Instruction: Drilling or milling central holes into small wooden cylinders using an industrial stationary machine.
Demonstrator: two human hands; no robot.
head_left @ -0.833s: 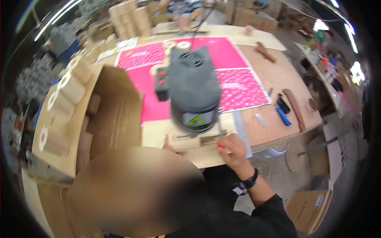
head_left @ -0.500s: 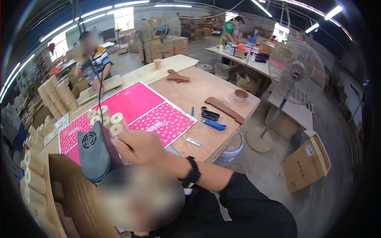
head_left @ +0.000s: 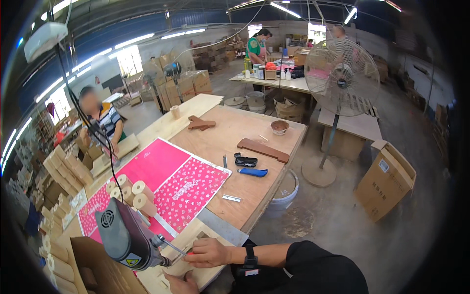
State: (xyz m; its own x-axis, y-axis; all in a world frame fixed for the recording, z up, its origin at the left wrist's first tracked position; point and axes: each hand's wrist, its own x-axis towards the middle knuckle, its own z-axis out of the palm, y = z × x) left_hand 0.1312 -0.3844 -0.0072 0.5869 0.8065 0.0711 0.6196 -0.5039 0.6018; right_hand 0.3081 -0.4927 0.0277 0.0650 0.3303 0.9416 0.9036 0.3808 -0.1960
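A dark drill press head (head_left: 128, 234) stands at the lower left over a pale wooden board. My right hand (head_left: 208, 252) is closed round the red-tipped end of its metal lever. Below it, at the lower edge, my left hand (head_left: 181, 283) rests low by the board with fingers curled. What it grips there is hidden. Just beyond the drill, several pale wooden cylinders (head_left: 143, 196) with holes in their ends stand on a pink printed sheet (head_left: 164, 159).
On the table lie a blue utility knife (head_left: 253, 172), a black case (head_left: 246, 160), a brown wooden piece (head_left: 263, 150) and a bowl (head_left: 280, 127). An open carton (head_left: 81, 250) stands at lower left. Right are a pedestal fan (head_left: 341, 83) and a cardboard box (head_left: 384, 181). People work behind.
My right hand has moved from beside the drill housing down to its lever. My left hand now shows at the lower edge. The view has shifted, bringing the drill's lower part into sight.
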